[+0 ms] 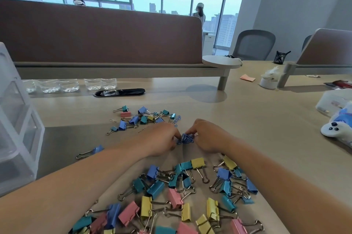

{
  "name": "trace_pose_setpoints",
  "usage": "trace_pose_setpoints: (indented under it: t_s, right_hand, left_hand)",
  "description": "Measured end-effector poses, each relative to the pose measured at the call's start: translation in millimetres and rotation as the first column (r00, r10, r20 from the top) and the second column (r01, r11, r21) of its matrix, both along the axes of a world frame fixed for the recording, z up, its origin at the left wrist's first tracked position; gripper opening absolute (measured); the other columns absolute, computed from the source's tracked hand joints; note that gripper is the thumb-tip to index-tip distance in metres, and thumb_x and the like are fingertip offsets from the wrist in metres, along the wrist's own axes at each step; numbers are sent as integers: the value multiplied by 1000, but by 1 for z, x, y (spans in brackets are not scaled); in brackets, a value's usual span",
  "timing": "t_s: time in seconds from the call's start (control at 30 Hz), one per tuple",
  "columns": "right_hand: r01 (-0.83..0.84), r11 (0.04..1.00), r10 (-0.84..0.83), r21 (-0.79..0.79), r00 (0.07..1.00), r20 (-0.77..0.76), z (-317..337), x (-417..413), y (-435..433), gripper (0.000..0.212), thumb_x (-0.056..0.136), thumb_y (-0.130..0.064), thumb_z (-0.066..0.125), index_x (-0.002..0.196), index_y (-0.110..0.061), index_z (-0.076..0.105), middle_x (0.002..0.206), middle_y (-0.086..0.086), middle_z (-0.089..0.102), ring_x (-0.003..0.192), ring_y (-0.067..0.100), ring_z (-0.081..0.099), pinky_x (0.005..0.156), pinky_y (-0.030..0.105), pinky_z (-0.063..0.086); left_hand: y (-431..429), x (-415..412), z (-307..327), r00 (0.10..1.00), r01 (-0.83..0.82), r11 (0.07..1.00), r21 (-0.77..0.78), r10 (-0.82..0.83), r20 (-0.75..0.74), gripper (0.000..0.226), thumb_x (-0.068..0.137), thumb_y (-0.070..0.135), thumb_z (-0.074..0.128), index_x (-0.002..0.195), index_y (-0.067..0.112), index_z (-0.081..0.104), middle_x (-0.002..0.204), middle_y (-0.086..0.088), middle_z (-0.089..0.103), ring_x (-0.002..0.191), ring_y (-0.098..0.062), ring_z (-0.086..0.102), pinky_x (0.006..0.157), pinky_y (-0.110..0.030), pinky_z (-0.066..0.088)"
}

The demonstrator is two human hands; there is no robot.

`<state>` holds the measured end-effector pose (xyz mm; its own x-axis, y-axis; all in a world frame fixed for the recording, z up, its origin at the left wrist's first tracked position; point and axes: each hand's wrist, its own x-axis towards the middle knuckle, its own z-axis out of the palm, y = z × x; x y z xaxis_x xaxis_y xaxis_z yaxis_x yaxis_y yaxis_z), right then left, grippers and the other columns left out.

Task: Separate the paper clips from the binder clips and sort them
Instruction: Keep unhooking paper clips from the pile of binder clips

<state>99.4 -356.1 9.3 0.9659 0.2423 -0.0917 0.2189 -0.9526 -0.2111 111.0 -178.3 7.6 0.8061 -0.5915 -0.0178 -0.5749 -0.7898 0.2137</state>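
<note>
A tangled bunch of blue paper clips (186, 138) lies on the table between my two hands. My left hand (162, 139) pinches its left side and my right hand (206, 136) pinches its right side, fingers curled. Close to me lies a large pile of binder clips (177, 195) in pink, yellow, blue and teal. Farther off sits a mixed heap of binder clips and paper clips (144, 117). One lone blue binder clip (91, 151) rests to the left of my left forearm.
A clear plastic drawer unit (17, 119) stands at the left edge. Water bottles (72, 85) line the back under a brown partition (99, 31). A white-and-blue plush toy (337, 129) and a plastic box (331, 102) sit at the right.
</note>
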Motion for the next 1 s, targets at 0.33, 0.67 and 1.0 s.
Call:
trace_pose_setpoints:
  t_s: [0.33,0.67,1.0]
  right_hand:
    - [-16,1000,17,-8,1000,8,7,-5,-1,46,89,-35,68,130,-16,63,124,1,62,106,16,58,82,22,41]
    - [-6,998,5,62,1000,21,5,-4,0,32,89,-25,68,120,-18,67,115,-3,64,97,13,58,77,22,43]
    - [24,1000,-24,5,1000,12,6,-4,6,30,88,-28,68,114,-13,69,106,4,67,84,17,57,63,24,40]
  left_hand:
    - [2,7,-1,998,-49,999,16,50,-24,30,91,21,59,120,18,66,104,-2,67,86,-15,60,79,-31,51]
    - [-3,3,-1,998,-59,997,-54,59,0,26,95,16,53,119,18,63,107,1,65,92,-13,59,83,-28,49]
    - [-17,16,1,998,-24,1000,-8,24,-62,37,92,19,63,129,17,62,112,-3,67,94,-16,61,84,-27,48]
